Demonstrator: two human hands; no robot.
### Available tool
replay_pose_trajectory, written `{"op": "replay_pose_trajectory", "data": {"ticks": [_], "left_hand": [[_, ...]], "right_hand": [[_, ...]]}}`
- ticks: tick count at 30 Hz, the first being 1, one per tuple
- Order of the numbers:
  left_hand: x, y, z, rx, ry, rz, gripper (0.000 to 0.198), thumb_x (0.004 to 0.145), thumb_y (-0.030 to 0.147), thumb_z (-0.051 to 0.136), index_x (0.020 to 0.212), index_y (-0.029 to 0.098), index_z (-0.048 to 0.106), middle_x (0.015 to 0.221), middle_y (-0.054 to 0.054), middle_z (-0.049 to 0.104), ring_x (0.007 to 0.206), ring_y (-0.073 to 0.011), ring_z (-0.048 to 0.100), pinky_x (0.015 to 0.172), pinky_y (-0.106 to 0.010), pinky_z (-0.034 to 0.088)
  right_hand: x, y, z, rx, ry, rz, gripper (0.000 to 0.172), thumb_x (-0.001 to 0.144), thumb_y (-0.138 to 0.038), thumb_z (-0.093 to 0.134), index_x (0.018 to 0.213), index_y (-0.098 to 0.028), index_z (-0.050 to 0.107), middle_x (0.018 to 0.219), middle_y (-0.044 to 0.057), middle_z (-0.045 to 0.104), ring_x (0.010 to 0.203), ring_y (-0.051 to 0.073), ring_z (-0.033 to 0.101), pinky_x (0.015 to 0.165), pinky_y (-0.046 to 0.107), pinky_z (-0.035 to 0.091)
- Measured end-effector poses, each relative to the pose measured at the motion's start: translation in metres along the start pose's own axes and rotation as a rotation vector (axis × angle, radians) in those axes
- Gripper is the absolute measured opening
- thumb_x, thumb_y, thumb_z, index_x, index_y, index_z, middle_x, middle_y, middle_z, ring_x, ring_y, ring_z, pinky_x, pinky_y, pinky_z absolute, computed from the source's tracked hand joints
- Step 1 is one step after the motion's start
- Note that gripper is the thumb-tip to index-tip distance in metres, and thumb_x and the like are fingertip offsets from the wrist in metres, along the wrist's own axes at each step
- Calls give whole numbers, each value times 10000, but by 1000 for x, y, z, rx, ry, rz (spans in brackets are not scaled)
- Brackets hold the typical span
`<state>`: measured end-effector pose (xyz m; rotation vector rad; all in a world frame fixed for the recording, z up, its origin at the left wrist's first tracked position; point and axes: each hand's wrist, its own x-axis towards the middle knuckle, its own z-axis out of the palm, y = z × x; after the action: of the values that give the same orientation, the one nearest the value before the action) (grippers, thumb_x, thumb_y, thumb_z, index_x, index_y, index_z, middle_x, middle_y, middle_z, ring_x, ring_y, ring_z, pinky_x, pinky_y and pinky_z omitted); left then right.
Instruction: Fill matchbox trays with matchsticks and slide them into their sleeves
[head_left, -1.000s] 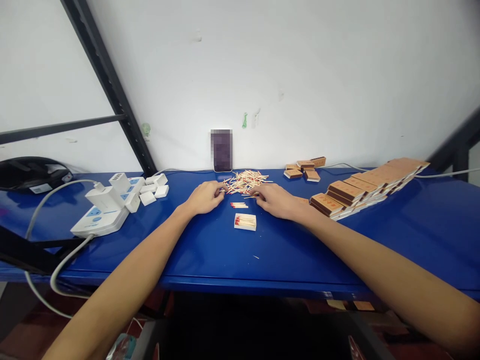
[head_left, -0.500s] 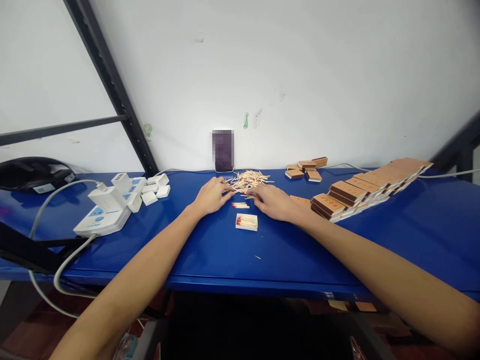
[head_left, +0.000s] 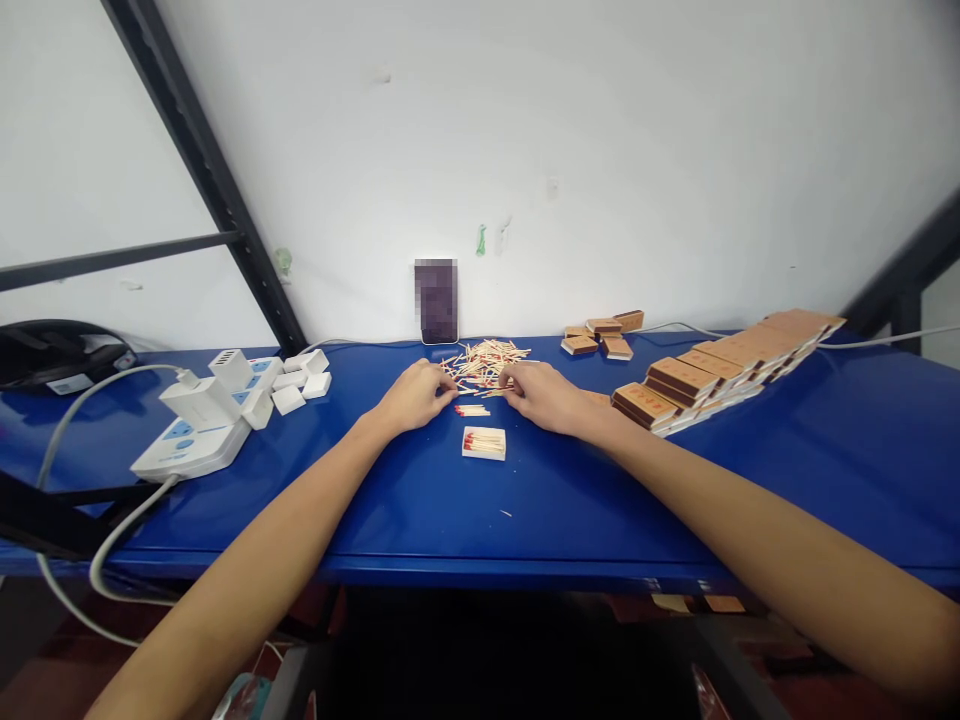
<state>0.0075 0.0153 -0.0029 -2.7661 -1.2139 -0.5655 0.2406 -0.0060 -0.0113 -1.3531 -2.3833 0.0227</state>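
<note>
A loose heap of matchsticks point(head_left: 491, 358) with red heads lies on the blue table between my hands. At the heap's left edge, my left hand point(head_left: 420, 397) has thumb and forefinger pinched together on a matchstick. My right hand point(head_left: 544, 397) is at the right front edge, its fingers closed around matchsticks and partly hiding them. In front of the heap lies a small row of matchsticks point(head_left: 472, 411), heads to the left. Nearer to me, an open white matchbox tray point(head_left: 484, 456) holds several matchsticks lying side by side.
Stacked matchboxes point(head_left: 682, 380) run along the right, with several more matchboxes point(head_left: 602, 338) at the back. A phone point(head_left: 437, 302) leans on the wall. To the left are a power strip point(head_left: 191, 450) with white adapters, its cables and a black metal post point(head_left: 225, 200).
My left thumb and forefinger have come closer together beside the heap. My right hand has shifted slightly along the heap's front edge. The whole view has moved a little; the tray stays in place.
</note>
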Motion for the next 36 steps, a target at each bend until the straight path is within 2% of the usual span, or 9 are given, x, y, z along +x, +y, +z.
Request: {"op": "replay_pose_trajectory", "data": {"ticks": [7,12,16,19,23,26,28,31,36], "left_hand": [[-4,-1,-6,-14,-34,-48,189,830,225,564,836,180,748,913,-58,733,865,-228,636,782,-319,454],[-2,3,-9,-60,-41,-99,173,790,194,566,779,169,737,824,-43,735,768,-191,648,713,-277,448],[-2,5,-13,-57,-57,-86,151,764,181,579,748,161,728,770,-40,726,695,-177,628,678,-269,436],[-3,5,-14,-73,-59,-51,145,756,168,582,748,158,727,770,-40,726,704,-174,629,679,-262,431],[-5,4,-14,-127,-77,18,173,801,176,560,797,164,732,799,-32,732,700,-155,636,668,-248,431],[-6,3,-13,-139,-82,17,167,828,198,557,838,174,722,808,-23,734,711,-158,650,673,-248,442],[-6,2,-12,-163,-68,-5,149,824,205,578,907,176,698,837,-23,737,752,-167,667,694,-250,457],[-6,1,-10,-212,-43,-35,252,806,203,615,1055,176,642,906,-26,742,822,-178,681,740,-259,476],[-6,3,-10,-178,-43,-2,144,828,197,571,886,184,701,853,-13,735,766,-160,661,719,-253,470]], "right_hand": [[1,6,1,-16,-66,2,101,877,-184,487,820,-185,570,845,75,647,767,194,565,649,289,357],[-2,6,4,-14,-101,-29,125,918,-204,432,846,-189,534,860,83,631,768,200,558,663,306,373],[-5,0,4,-16,-28,-104,188,968,-265,355,893,-192,511,935,114,602,817,217,548,690,329,391],[-4,-7,3,74,35,-106,181,975,-270,339,921,-197,496,919,94,609,792,206,548,683,327,394],[-2,-14,2,171,87,-166,161,953,-195,346,956,-189,507,915,72,626,801,186,554,709,311,398],[-1,-17,4,197,94,-218,205,913,-125,358,902,-185,554,883,60,631,814,175,553,744,303,398],[-1,-18,5,206,88,-188,210,876,-98,394,863,-182,586,843,51,638,785,168,554,727,294,396],[-2,-18,3,219,95,-95,199,835,-96,455,879,-179,631,827,45,661,730,159,560,669,278,388],[-2,-19,0,257,118,-7,234,849,-147,481,946,-185,690,869,47,713,737,165,608,673,286,411]]}}
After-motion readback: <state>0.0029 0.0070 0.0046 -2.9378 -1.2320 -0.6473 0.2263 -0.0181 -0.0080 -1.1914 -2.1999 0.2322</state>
